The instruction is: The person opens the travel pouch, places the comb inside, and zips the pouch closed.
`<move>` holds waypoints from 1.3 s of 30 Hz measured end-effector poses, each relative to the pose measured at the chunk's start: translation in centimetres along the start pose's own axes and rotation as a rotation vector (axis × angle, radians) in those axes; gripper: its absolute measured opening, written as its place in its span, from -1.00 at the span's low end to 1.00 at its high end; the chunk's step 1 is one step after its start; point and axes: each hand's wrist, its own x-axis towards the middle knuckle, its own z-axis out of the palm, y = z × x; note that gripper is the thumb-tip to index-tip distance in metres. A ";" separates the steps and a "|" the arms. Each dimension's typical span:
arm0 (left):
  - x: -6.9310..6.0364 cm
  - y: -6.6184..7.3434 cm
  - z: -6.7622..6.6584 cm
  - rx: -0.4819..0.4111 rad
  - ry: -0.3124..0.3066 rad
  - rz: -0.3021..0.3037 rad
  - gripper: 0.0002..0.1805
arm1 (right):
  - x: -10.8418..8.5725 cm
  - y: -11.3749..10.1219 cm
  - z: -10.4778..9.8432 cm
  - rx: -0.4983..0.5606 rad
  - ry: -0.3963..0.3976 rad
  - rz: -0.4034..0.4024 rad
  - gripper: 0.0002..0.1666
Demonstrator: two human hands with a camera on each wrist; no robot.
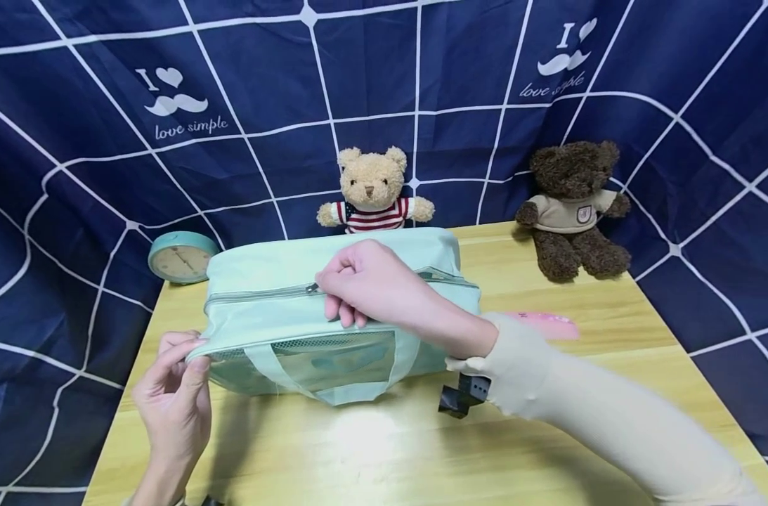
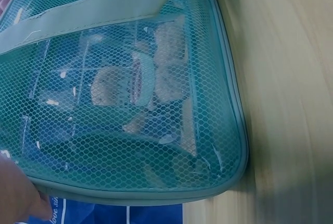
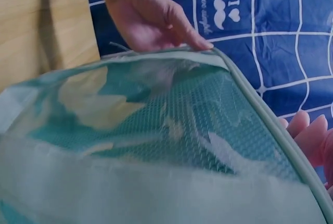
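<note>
A mint green bag (image 1: 244, 270) with a zipper along its top lies on the wooden table. My right hand (image 1: 384, 284) pinches the zipper pull (image 1: 312, 288) near the middle of the zipper; right of this hand the zipper gapes a little. With thumb and fingers my left hand (image 1: 176, 393) pinches the bag's near left corner. The bag's handle (image 1: 352, 393) hangs over its front, across a clear and mesh panel. In the left wrist view the mesh panel (image 2: 104, 94) fills much of the picture. The right wrist view shows the left hand (image 3: 151, 18) at the bag's corner.
A round teal clock (image 1: 183, 257) stands behind the bag at the left. Behind the bag sits a light teddy bear (image 1: 372, 186), and a dark brown bear (image 1: 573, 204) sits at the back right. A pink item (image 1: 548, 325) lies right of the bag. Blue checked cloth surrounds the table.
</note>
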 end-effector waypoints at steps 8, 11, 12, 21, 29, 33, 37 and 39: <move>-0.2 0.1 -0.3 -0.005 -0.010 -0.003 -0.82 | 0.9 -0.6 2.4 0.082 -0.006 -0.020 -0.75; -0.1 0.1 -0.3 -0.002 -0.020 -0.002 -0.82 | 1.2 -0.9 3.4 0.108 -0.023 -0.028 -0.79; -0.1 0.1 -0.3 -0.002 -0.022 -0.002 -0.81 | 1.4 -1.0 3.7 0.107 -0.027 -0.034 -0.81; -0.2 0.0 -0.2 -0.012 -0.016 -0.007 -0.81 | 3.1 -2.3 7.1 0.008 -0.020 -0.100 -0.80; -0.2 0.0 -0.3 -0.029 -0.010 -0.020 -0.81 | 4.4 -3.4 9.5 -0.072 -0.001 -0.102 -0.74; -0.2 0.1 -0.4 -0.031 -0.014 -0.021 -0.81 | 4.9 -3.6 10.2 -0.131 -0.003 -0.114 -0.72; 0.0 0.1 -0.5 -0.033 -0.017 -0.020 -0.81 | 5.4 -3.8 10.8 -0.233 -0.004 -0.134 -0.65; 0.0 0.1 -0.5 -0.042 -0.025 -0.020 -0.81 | 5.8 -3.8 11.0 -0.300 -0.002 -0.148 -0.60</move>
